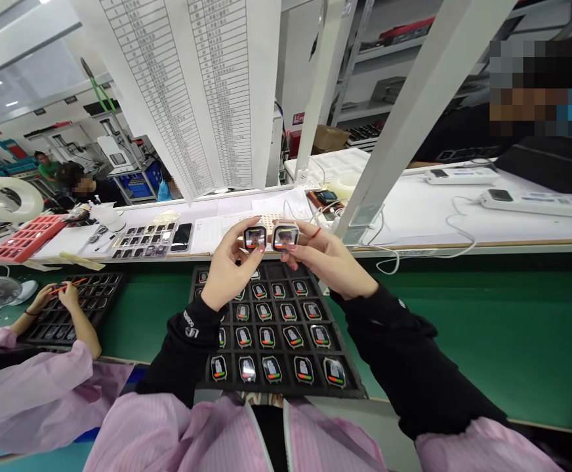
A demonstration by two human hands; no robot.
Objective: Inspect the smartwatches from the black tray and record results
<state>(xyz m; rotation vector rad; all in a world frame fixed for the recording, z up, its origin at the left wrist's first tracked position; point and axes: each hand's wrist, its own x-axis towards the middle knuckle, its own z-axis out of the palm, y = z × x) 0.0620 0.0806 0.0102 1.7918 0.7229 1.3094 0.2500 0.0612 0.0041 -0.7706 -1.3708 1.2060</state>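
Note:
My left hand [231,264] is closed on a smartwatch case [255,238] with a dark frame and a lit screen. Close beside it, my right hand [323,257] grips another smartwatch case [285,237] with a lighter rim. Both screens face me, side by side above the far end of a black compartment tray [352,388]. Rows of similar watch cases [271,368] lie in the tray, most with screens showing red and green. The strapless cases sit one to a compartment. My left forearm hides part of the tray's left side.
A white shelf [414,226] runs behind the tray, holding a phone [182,237], a clear tray of parts [143,240] and cables. Printed sheets [182,85] hang above. A white post [394,111] stands right. At left a co-worker's hands [67,296] work over another black tray [103,295].

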